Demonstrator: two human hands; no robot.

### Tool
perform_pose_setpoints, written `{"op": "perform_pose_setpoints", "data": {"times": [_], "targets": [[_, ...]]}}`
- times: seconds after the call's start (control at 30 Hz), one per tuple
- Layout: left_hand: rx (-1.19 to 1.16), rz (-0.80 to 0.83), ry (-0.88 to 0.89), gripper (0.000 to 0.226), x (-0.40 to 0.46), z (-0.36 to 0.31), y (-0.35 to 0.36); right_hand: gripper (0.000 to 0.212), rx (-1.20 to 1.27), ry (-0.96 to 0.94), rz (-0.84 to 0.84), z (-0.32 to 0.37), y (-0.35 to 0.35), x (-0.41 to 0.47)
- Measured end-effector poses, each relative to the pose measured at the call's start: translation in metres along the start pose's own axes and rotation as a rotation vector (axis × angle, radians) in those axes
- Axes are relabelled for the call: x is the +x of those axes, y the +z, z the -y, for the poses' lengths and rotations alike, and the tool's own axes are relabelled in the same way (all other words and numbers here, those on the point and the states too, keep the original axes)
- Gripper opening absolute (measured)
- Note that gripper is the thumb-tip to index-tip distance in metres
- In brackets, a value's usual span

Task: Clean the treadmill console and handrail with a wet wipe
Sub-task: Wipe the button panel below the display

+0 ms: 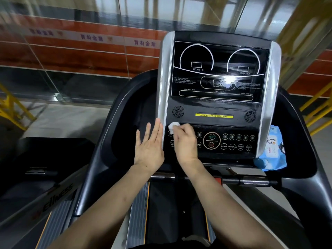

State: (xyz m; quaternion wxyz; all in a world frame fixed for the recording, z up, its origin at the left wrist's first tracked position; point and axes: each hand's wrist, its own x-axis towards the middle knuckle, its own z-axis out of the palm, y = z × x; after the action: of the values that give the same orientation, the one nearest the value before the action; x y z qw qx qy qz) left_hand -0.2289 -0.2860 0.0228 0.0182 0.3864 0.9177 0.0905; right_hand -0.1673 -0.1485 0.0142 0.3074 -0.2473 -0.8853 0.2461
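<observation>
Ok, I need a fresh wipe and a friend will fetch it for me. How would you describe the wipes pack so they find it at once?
Start at the treadmill console, the tall black panel with silver side strips. Go to its lower right corner, past the row of round buttons. Wedged there against the silver strip is the wipes pack, a soft light-blue packet with a white label, the only blue thing on the machine.

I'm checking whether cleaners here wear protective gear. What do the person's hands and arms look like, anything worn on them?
Nothing is worn. The left hand and right hand are bare, with no gloves, rings, watch or wristbands in sight. Both forearms are uncovered all the way down to the bottom edge of the picture, so no sleeves show.
</observation>
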Motion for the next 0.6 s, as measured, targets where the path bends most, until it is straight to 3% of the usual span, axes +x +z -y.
{"op": "perform_pose_setpoints", "data": {"times": [0.13, 0.4, 0.6], "targets": [[-0.008, -0.011, 0.001, 0.094, 0.000, 0.001, 0.001, 0.025, -0.034, -0.107, 0.067, 0.019, 0.008, 0.004], [-0.044, -0.021, -0.006, 0.096, -0.001, -0.005, -0.001, 0.011, -0.076, 0.062, -0.242, -0.037, -0.028, -0.008], [-0.081, -0.069, 0.010, 0.086, -0.003, -0.005, -0.002, 0.015, -0.121, -0.101, -0.072, 0.007, 0.007, -0.003]]}}
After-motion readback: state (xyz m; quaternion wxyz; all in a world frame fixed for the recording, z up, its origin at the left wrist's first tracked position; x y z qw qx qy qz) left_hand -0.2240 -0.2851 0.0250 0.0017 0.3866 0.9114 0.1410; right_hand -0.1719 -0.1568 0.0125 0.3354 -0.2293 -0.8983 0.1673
